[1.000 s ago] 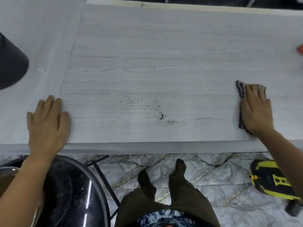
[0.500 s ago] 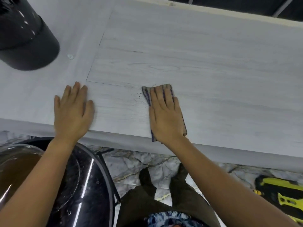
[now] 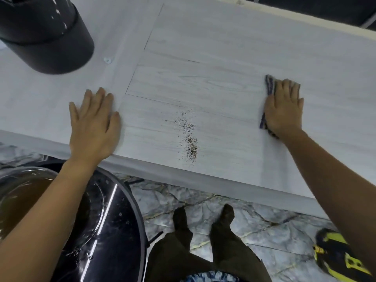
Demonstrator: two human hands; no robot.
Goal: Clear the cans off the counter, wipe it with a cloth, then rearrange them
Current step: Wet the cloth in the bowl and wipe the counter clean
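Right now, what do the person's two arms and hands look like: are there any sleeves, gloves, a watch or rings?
Both forearms are bare all the way to the frame edge; no sleeve shows. The left hand and the right hand wear no gloves. No watch, bracelet or ring is visible on either wrist or on the fingers that show.
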